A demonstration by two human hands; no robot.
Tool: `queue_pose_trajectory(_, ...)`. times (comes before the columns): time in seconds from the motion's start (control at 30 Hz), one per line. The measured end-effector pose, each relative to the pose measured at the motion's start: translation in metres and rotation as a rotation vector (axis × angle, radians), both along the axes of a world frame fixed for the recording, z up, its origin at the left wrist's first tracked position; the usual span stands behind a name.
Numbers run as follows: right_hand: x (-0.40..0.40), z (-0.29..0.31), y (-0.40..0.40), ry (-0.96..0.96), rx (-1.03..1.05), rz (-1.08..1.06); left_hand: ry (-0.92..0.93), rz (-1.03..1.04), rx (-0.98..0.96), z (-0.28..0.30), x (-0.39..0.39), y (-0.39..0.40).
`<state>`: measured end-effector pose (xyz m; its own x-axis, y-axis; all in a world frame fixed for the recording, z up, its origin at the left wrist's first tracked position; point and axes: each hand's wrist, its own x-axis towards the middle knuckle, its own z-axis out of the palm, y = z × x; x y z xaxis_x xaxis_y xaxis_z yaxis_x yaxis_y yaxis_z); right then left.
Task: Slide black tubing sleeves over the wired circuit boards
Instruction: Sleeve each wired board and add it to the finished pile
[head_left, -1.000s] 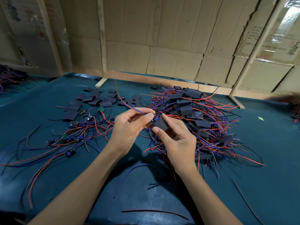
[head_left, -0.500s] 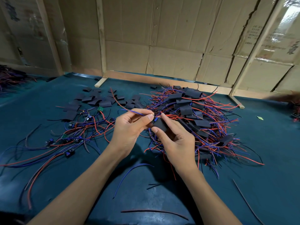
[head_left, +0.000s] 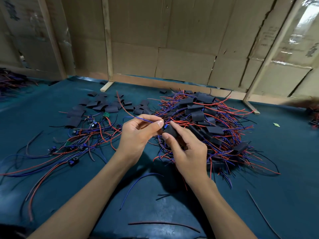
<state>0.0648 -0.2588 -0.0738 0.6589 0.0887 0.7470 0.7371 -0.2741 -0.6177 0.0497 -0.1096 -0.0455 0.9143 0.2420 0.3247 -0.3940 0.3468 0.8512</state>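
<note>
The black sleeve [head_left: 170, 131] is a short, flat, matte piece of tubing, held above the teal surface [head_left: 284, 169] just in front of the big tangled pile of sleeved boards [head_left: 205, 125] with their red and blue leads. At the sleeve's left mouth a small blue part of a circuit board [head_left: 166, 126] peeks out; the rest of the board is hidden inside. The right hand [head_left: 188, 152] has its grip closed on the sleeve, thumb under the near edge and forefinger laid along the top. The left hand [head_left: 138, 135] pinches the board's red and blue wires [head_left: 138, 118] between thumb and forefinger right at the sleeve's mouth, and the wires trail up and away to the left of the pile. Left of the pile, loose empty sleeves [head_left: 103, 105] lie scattered flat, and nearer than those, bare wired boards [head_left: 77, 145] sprawl with long leads across the surface.
</note>
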Motion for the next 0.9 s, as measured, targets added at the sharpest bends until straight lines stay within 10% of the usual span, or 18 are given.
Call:
queue_pose_trajectory(0.23,-0.002,0.004,-0.002,-0.042,-0.067,-0.033,0.033,-0.066,-0.096,0.0,0.002,-0.001)
queue_pose_trajectory(0.73,0.001,0.015,-0.007,-0.164,-0.205,-0.061,-0.099,0.05,0.354,-0.006,0.0,0.003)
queue_pose_trajectory(0.9,0.002,0.041,-0.009,-0.242,-0.334,-0.112,-0.043,-0.179,0.102,-0.004,0.001,0.003)
